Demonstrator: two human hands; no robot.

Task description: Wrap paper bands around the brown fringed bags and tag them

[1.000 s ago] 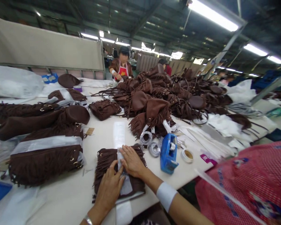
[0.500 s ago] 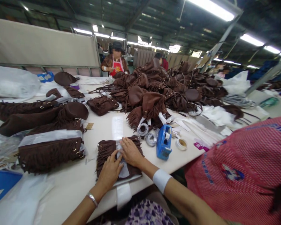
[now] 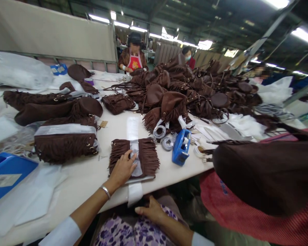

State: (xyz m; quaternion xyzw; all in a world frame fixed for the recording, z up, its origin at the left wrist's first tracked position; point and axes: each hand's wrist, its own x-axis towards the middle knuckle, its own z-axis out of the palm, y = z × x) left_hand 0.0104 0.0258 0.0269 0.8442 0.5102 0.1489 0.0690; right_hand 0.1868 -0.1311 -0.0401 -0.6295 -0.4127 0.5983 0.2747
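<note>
Notably, the left hand (image 3: 123,167) lay palm down on the fringed brown bag (image 3: 146,157), fingers loosely spread over the cloudy plastic strip (image 3: 137,168) along its middle; contact only, nothing seen gripped. Bag sat flat on the table (image 3: 88,184), near the front edge, its long axis roughly side to side; the strip ran across that, near to far. A white band (image 3: 132,127) showed beyond the bag and again hanging over the table edge, so it appeared to pass underneath. Key relation: bag directly under the left hand and extending to its right; right hand (image 3: 152,210) below the edge, over the lap (image 3: 118,232), just beside the band's hanging end. Left hand therefore nearer to the bag. Right hand: thumb extended, fingers partly curled and partly hidden; could not tell whether it held anything. Blue tape dispenser (image 3: 181,148) stood right of the bag, not touching; 1 wrapped bag (image 3: 66,145) lay to the left.
</note>
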